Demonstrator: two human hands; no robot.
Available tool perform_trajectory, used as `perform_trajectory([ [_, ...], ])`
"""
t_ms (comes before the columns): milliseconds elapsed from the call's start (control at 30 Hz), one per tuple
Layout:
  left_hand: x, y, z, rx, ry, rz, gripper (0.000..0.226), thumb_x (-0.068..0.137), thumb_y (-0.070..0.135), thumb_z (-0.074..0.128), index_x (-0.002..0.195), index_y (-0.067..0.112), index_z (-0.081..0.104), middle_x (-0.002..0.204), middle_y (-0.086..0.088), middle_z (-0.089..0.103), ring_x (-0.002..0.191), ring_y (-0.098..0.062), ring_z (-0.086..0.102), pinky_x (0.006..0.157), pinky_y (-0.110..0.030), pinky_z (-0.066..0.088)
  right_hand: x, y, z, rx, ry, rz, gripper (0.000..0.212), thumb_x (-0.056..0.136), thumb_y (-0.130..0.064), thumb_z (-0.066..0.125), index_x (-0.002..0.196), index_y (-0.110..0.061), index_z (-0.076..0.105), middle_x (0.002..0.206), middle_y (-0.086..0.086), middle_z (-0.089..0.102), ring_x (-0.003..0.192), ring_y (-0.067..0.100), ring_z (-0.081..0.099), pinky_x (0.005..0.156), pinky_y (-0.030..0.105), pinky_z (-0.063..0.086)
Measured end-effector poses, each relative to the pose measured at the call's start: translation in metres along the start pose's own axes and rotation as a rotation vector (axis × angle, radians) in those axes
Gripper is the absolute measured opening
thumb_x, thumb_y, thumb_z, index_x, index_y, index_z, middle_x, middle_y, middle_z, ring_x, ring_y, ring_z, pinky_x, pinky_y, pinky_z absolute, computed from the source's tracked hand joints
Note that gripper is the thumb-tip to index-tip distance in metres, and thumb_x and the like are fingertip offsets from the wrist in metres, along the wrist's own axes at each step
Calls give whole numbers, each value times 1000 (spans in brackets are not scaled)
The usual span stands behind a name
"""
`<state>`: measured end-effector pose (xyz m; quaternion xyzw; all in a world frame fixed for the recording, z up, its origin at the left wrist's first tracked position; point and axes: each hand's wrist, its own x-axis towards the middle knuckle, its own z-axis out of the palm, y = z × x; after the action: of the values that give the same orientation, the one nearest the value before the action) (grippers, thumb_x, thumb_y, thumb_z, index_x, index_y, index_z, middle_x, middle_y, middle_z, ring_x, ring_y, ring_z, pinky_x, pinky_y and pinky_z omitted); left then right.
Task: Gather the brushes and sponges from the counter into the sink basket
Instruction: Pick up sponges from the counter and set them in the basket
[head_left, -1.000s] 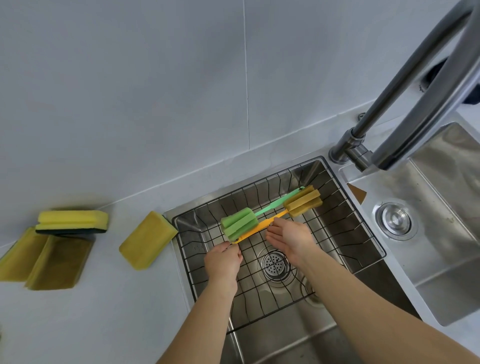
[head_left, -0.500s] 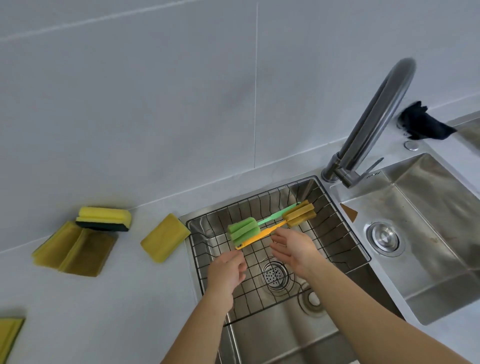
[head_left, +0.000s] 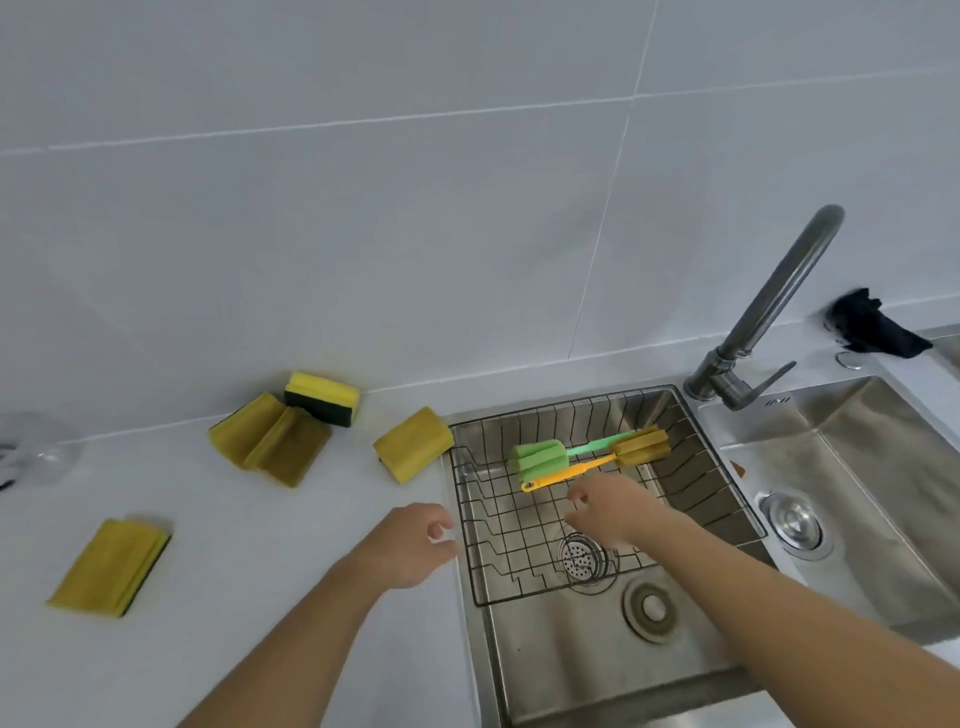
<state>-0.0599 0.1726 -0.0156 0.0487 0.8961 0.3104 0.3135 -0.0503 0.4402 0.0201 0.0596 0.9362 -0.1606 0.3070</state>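
Note:
A green sponge brush (head_left: 537, 459) and an orange-handled brown sponge brush (head_left: 638, 449) lie crossed in the wire sink basket (head_left: 719, 470). On the counter left of the sink lie a yellow sponge (head_left: 413, 443) by the basket's corner, two folded yellow sponge cloths (head_left: 270, 439), a yellow-and-green sponge (head_left: 322, 397) behind them, and another yellow sponge (head_left: 110, 567) at the near left. My left hand (head_left: 410, 543) hovers over the counter at the sink's left rim, fingers loosely curled and empty. My right hand (head_left: 610, 506) is above the basket, fingers apart, holding nothing.
A steel tap (head_left: 769, 306) rises behind the sink divider. A second basin (head_left: 857, 499) lies to the right, with a black cloth (head_left: 872, 327) behind it. A clear glass object (head_left: 36, 452) stands at the far left edge. Tiled wall runs behind the counter.
Both hands have drawn back from the brushes, which now rest in the basket. My left hand moved left over the counter. The camera has pulled back and shows more of the counter.

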Motion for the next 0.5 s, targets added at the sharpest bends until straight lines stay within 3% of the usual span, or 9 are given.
perform_trajectory([
  [133, -30, -37, -16, -10, 13, -68, 37, 87, 40, 62, 122, 26, 58, 114, 4, 56, 103, -12, 57, 80, -21, 48, -6, -27, 3, -92, 9, -41, 44, 94, -34, 50, 135, -18, 57, 135, 7, 60, 122, 27, 56, 99, 36, 47],
  [333, -81, -104, -44, 26, 70, -143, 39, 87, 42, 61, 123, 28, 56, 115, 6, 55, 104, -11, 57, 86, -23, 46, -8, -86, 22, -183, 30, -83, 34, 94, -30, 49, 122, -14, 62, 121, 10, 66, 107, 28, 63, 85, 32, 51],
  [500, -123, -167, -61, 19, 120, -180, 38, 87, 42, 61, 122, 27, 57, 113, 6, 56, 102, -11, 57, 86, -23, 47, -13, -134, 39, -246, 47, -130, 45, 95, -34, 51, 138, -22, 52, 131, 4, 61, 114, 24, 60, 88, 31, 50],
])
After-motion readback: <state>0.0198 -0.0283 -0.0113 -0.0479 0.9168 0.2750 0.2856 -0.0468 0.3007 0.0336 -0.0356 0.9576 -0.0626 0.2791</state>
